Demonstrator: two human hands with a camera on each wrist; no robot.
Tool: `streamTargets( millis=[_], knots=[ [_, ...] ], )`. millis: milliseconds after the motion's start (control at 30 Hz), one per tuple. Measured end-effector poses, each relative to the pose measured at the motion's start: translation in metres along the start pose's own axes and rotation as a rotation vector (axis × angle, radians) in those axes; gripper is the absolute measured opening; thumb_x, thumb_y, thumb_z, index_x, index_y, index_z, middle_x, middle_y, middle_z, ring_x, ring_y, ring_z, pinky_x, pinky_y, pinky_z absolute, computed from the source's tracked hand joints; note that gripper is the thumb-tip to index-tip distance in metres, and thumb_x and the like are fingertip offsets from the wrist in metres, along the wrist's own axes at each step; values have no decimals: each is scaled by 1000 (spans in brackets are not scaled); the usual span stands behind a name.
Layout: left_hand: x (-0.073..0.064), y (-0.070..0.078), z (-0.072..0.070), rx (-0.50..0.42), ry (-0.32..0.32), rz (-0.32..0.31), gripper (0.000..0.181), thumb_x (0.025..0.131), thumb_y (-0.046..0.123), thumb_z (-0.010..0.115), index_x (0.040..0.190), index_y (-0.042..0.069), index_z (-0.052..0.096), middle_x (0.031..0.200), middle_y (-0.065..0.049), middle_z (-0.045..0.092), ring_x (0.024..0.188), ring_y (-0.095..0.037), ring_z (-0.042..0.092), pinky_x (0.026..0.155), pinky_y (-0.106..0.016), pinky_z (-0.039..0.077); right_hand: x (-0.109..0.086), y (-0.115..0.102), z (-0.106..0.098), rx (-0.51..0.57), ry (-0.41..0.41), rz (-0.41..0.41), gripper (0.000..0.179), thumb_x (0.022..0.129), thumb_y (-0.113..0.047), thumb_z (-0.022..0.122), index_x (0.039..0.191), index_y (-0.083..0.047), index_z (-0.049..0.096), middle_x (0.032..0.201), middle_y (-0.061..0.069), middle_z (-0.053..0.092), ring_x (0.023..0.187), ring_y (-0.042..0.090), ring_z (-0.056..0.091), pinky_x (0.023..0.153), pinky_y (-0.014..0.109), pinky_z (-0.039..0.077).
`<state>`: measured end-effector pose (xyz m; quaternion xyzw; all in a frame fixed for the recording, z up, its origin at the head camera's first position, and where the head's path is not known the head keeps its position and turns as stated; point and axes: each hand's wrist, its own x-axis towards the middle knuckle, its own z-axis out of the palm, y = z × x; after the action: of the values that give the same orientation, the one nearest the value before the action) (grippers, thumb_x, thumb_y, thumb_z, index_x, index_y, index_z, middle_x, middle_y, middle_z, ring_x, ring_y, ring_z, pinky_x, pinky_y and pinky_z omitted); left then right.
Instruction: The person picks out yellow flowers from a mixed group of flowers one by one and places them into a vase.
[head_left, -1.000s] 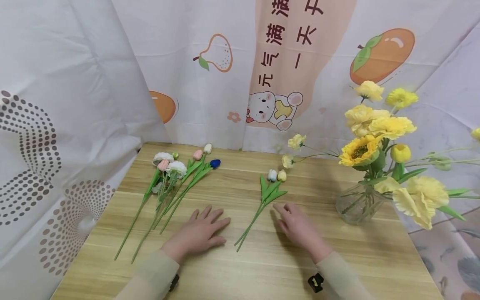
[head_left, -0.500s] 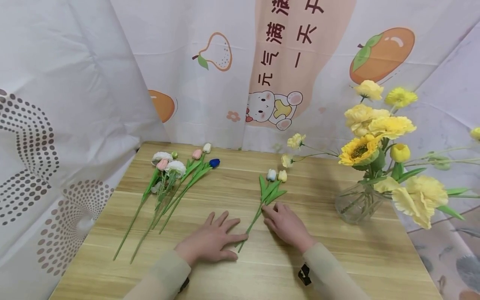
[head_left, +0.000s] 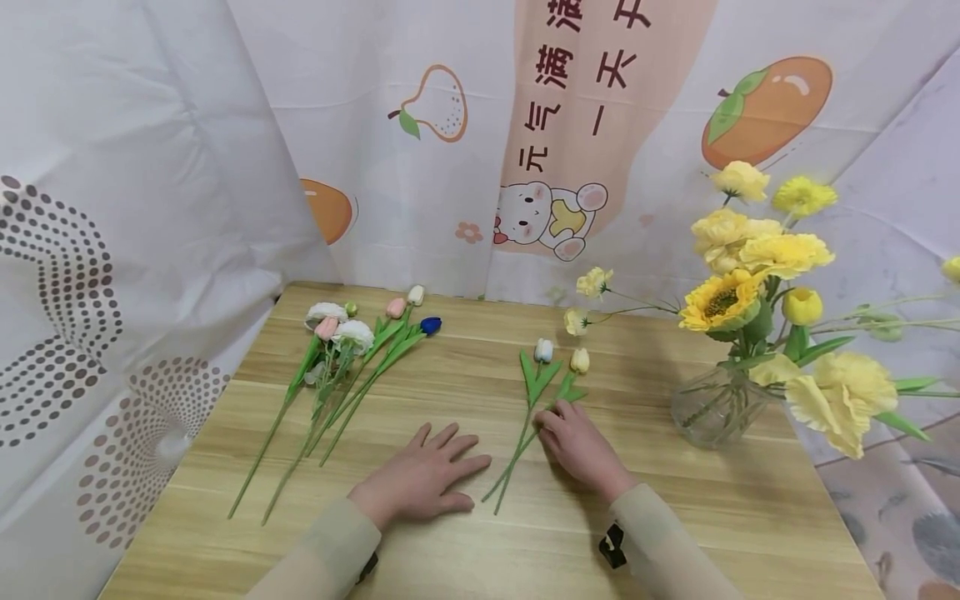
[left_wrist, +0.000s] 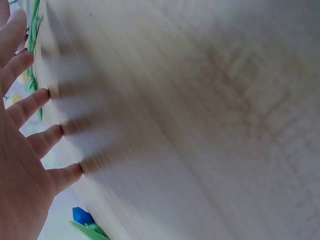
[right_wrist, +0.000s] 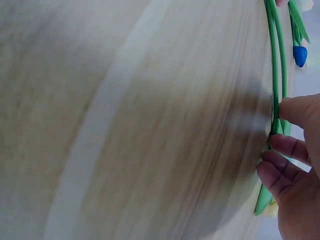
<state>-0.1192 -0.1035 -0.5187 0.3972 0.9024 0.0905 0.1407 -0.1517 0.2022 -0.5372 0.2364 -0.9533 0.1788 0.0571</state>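
My right hand [head_left: 577, 442] pinches the green stem of a pale yellow tulip [head_left: 580, 361] just below its leaves. In the right wrist view, the thumb and curled fingers [right_wrist: 287, 172] close on green stems [right_wrist: 275, 75] low over the wood. A light blue tulip [head_left: 543, 350] lies just left of the yellow one, and their stems cross lower down. Beside those lower stems, my left hand [head_left: 420, 479] rests on the table with fingers spread, holding nothing. Its fingertips [left_wrist: 72, 172] touch the wood in the left wrist view.
To the left lie white flowers [head_left: 352, 336], pink tulips [head_left: 395, 308], a white tulip [head_left: 416, 294] and a blue tulip [head_left: 431, 326]. At right, a glass vase [head_left: 708, 417] holds yellow flowers [head_left: 783, 254], some leaning out over the wooden table [head_left: 480, 333]. A printed curtain [head_left: 420, 200] hangs behind.
My right hand has reached left to the stems and taken hold of the yellow tulip, whose head has shifted right, apart from the light blue one. The left hand has moved right.
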Motion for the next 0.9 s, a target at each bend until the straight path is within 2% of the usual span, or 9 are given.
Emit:
streamTargets(
  millis=[133,267,400,600,767,900],
  knots=[
    [3,2,1,-11,12,-5,62,102,63,45,159,40,35,168,-2,29,154,-40,21,119,-68,21,-1,3,1,28,17,-3,16,95,-6,72,108,-14,73,96,2,52,88,20,48,74,38,47],
    [6,2,3,-8,18,-17,62,102,63,43,159,39,36,168,-2,28,154,-40,20,119,-68,21,-3,6,1,-1,1,-52,24,96,-11,72,119,-17,75,107,7,56,96,26,54,81,44,50],
    [9,1,3,-20,17,-41,62,103,63,42,159,38,36,168,-3,28,154,-41,20,120,-67,19,-5,6,-2,-61,-73,-75,36,99,-21,70,134,-26,70,123,11,56,106,30,54,88,52,49],
    [15,0,2,-20,36,-60,59,104,63,37,159,42,34,168,-4,28,153,-44,21,119,-67,20,-4,-3,-6,-92,-195,-85,41,103,-27,63,142,-39,62,136,11,52,110,30,50,82,47,43],
    [18,0,3,-9,29,-58,57,103,66,34,155,44,42,168,-1,28,154,-44,19,118,-69,19,-5,-6,-5,-54,-210,-78,41,103,-26,61,142,-38,62,142,12,51,112,30,49,82,45,40],
    [16,-2,3,-5,35,-72,58,104,63,36,155,36,46,167,4,30,155,-40,19,120,-66,19,-7,-2,-3,-2,-168,-56,37,103,-23,63,139,-30,65,143,12,53,116,32,51,88,53,44]
  ],
)
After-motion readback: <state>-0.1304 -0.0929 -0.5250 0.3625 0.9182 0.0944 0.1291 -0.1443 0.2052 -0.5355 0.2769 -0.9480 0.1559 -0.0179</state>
